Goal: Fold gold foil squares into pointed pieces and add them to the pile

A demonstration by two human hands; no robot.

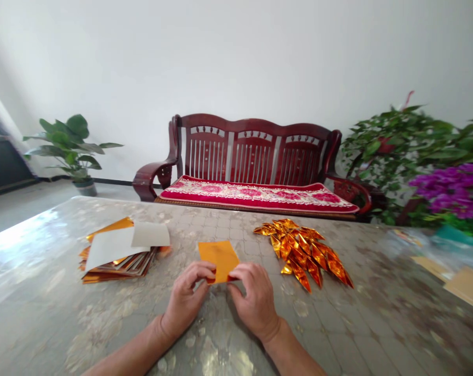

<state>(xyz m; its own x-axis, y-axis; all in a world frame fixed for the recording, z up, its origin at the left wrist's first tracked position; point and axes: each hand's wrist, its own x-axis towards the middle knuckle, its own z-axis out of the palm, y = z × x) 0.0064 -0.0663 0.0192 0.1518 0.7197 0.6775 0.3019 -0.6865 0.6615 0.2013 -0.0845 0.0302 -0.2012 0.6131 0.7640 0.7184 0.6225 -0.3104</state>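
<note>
A sheet of orange-gold foil paper [219,257] lies in front of me near the middle of the table, its near edge held at both sides. My left hand [189,292] pinches the near left corner between thumb and fingers. On the near right corner, my right hand [255,296] grips the sheet in the same way. To the right sits a pile of shiny folded gold-paper pieces [299,248] with pointed ends. A loose stack of paper sheets [118,248], grey-white on one side and gold on the other, lies to the left.
A patterned cover lies over the table [338,324]. At its right edge are clear plastic wrapping [408,243] and brown cardboard pieces [469,287]. Beyond stands a dark red wooden bench [255,156], with a potted plant [67,143] left and leafy plants [396,136] with purple flowers [451,190] right.
</note>
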